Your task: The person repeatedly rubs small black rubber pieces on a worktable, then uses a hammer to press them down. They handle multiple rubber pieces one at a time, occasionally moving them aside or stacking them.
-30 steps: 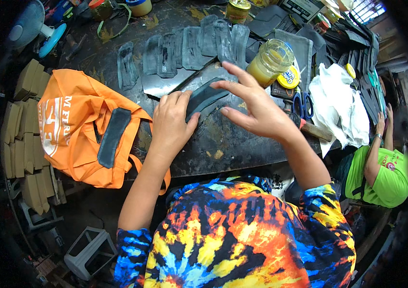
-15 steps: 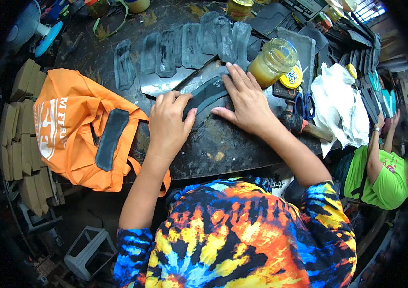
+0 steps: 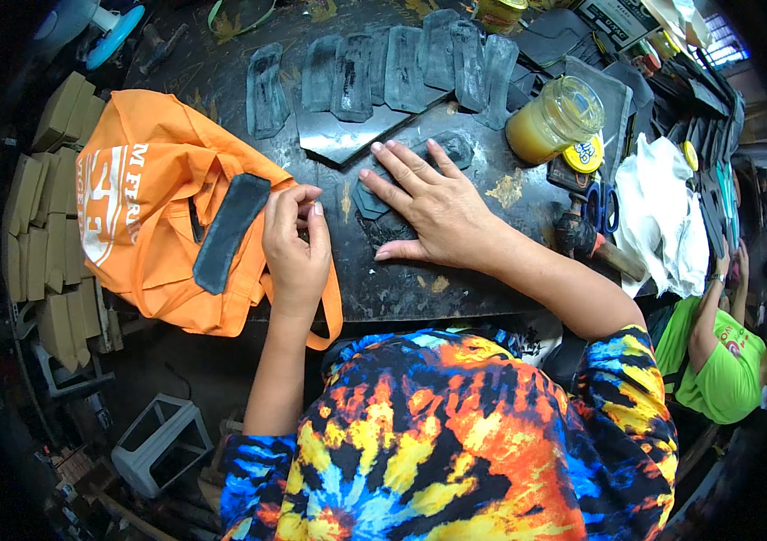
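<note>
Away from the dark strip [image 3: 369, 204] the left hand [image 3: 298, 248] has been drawn toward nine o'clock, beside the orange bag [image 3: 154, 261], its fingers curled near the thumb, though whether anything is pinched cannot be told. By the right hand [image 3: 439, 207], palm down with fingers spread wide, the strip is partly covered on the table [image 3: 469, 279], at twelve o'clock from the shirt [image 3: 456, 424]. Pressure is best spread evenly toward both ends, so that no edge is left raised.

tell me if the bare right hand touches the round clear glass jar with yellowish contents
Apart: the head view shows dark tabletop between the right hand and the jar.
</note>
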